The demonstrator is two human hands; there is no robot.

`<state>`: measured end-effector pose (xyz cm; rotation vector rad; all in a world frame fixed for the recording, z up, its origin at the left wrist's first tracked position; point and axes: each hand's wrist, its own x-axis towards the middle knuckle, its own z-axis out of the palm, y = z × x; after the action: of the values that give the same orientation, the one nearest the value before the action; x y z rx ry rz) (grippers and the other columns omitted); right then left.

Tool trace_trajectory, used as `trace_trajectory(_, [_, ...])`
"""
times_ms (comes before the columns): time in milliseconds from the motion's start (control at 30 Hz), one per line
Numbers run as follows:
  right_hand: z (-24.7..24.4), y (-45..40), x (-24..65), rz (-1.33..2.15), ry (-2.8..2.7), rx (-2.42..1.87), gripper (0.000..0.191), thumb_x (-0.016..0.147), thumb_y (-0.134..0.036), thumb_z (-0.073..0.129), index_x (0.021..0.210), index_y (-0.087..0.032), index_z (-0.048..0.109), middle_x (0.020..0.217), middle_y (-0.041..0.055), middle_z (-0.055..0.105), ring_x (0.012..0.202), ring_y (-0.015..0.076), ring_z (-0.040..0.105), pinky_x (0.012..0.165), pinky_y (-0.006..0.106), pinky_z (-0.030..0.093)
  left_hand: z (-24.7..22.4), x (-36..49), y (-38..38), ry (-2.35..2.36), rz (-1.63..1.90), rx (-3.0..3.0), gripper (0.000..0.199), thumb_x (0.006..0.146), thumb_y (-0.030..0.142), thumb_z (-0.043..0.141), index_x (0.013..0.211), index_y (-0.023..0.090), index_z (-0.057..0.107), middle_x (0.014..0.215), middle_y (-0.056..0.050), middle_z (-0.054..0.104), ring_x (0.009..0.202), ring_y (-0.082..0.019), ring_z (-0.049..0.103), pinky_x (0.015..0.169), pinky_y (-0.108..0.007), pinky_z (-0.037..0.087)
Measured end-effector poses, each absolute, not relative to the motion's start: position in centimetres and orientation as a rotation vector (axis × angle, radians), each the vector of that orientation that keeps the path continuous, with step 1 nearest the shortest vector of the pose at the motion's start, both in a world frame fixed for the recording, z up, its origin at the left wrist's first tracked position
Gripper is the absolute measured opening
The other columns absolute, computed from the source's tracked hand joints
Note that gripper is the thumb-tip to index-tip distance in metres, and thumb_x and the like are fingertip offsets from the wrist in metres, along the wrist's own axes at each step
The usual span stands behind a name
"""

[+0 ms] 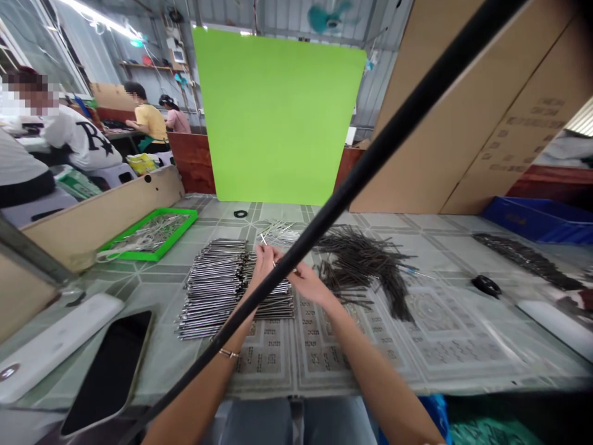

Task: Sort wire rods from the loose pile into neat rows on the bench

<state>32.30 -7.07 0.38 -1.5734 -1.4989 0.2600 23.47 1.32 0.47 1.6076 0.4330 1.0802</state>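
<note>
The left hand point(265, 266) has its fingers point(267, 254) pinched on a thin silver metal rod point(264, 240), above a neat pile of shiny silver metal rods point(217, 290) on the grey-green patterned desk point(445, 346). The right hand point(310, 285) is just beside it, fingers pressed together, but you cannot tell if they hold the rod. A messy pile of dark metal rods point(365, 262) lies nearby.

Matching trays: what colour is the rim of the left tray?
The tray rim is bright green, best seen in the head view.

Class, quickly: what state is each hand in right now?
Left hand: closed, pinching a thin metal rod.
Right hand: fingers curled close by; whether it holds anything cannot be told.
</note>
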Motion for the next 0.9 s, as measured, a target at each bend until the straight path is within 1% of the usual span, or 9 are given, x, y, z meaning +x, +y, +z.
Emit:
trace_trajectory(67, [0.7,-7.4,33.5,0.273,-1.454,-1.607,0.028,0.086,-0.037,0.043,0.09,-0.017,0.061,0.085,0.0035,0.062,0.08,0.015,0.057,0.071,0.028,0.046,0.7,23.1,1.2,0.409,1.086,1.529,0.033,0.087,0.057,0.027,0.081,0.025,0.022,0.06,0.008,0.036,0.05,-0.008,0.046,0.056,-0.025,0.043])
trace_trajectory(167, [1.0,-8.3,35.6,0.051,-1.358,-1.916,0.028,0.086,-0.038,0.044,0.085,-0.016,0.062,0.087,0.0062,0.061,0.082,0.0169,0.055,0.074,0.031,0.043,0.8,22.9,1.1,0.441,1.015,1.489,0.035,0.084,0.058,0.037,0.086,0.025,0.027,0.057,0.009,0.036,0.039,-0.006,0.034,0.041,-0.022,0.031])
trace_trajectory(267, [1.1,-9.7,37.3,-0.144,-1.223,-2.43,0.03,0.081,-0.044,0.051,0.083,-0.017,0.063,0.097,0.0118,0.06,0.096,0.0239,0.051,0.082,0.038,0.038,1.0,22.9,1.0,0.469,0.992,1.409,0.041,0.08,0.066,0.034,0.089,0.025,0.032,0.058,0.008,0.035,0.036,-0.006,0.026,0.036,-0.022,0.02])
trace_trajectory(333, [1.0,-10.4,38.1,-0.053,-1.189,-2.666,0.032,0.076,-0.048,0.056,0.083,-0.018,0.065,0.099,0.0126,0.06,0.1,0.0274,0.05,0.082,0.04,0.037,1.3,22.8,1.1,0.461,0.996,1.344,0.049,0.076,0.073,0.029,0.085,0.025,0.033,0.058,0.007,0.033,0.036,-0.005,0.021,0.035,-0.022,0.014])
trace_trajectory(400, [0.9,-10.7,38.6,0.067,-1.222,-2.747,0.03,0.073,-0.047,0.06,0.084,-0.019,0.067,0.101,0.0117,0.061,0.102,0.0282,0.05,0.083,0.04,0.036,1.6,22.7,1.2,0.429,0.982,1.33,0.057,0.071,0.079,0.025,0.08,0.023,0.035,0.056,0.007,0.03,0.037,-0.005,0.016,0.036,-0.022,0.009])
trace_trajectory(567, [0.4,-10.2,38.4,0.037,-1.201,-2.757,0.021,0.076,-0.031,0.053,0.086,-0.018,0.068,0.104,0.0131,0.06,0.104,0.0288,0.049,0.083,0.039,0.036,2.2,22.4,1.2,0.355,0.951,1.412,0.072,0.059,0.089,0.017,0.065,0.02,0.04,0.053,0.005,0.023,0.042,-0.007,0.015,0.039,-0.024,0.007])
trace_trajectory(700, [0.1,-9.8,38.5,0.053,-1.14,-2.656,0.021,0.076,-0.028,0.051,0.085,-0.018,0.066,0.101,0.0129,0.062,0.102,0.0293,0.05,0.081,0.039,0.038,2.3,22.2,1.1,0.336,0.943,1.45,0.073,0.057,0.089,0.018,0.06,0.02,0.042,0.052,0.004,0.022,0.045,-0.008,0.016,0.04,-0.025,0.008])
trace_trajectory(800, [0.1,-9.6,39.2,0.092,-0.985,-2.406,0.022,0.08,-0.028,0.046,0.092,-0.018,0.061,0.098,0.0091,0.064,0.095,0.0229,0.056,0.079,0.033,0.04,2.1,22.1,1.2,0.309,0.957,1.467,0.072,0.061,0.086,0.018,0.061,0.019,0.044,0.052,0.003,0.023,0.046,-0.009,0.019,0.041,-0.025,0.009])
trace_trajectory(900, [0.4,-9.4,39.7,0.048,-0.859,-2.063,0.024,0.084,-0.028,0.038,0.1,-0.016,0.052,0.088,0.0076,0.065,0.082,0.0177,0.059,0.076,0.029,0.042,1.9,22.2,1.2,0.259,0.945,1.444,0.07,0.062,0.085,0.024,0.062,0.018,0.045,0.053,0.004,0.025,0.045,-0.008,0.02,0.04,-0.024,0.009])
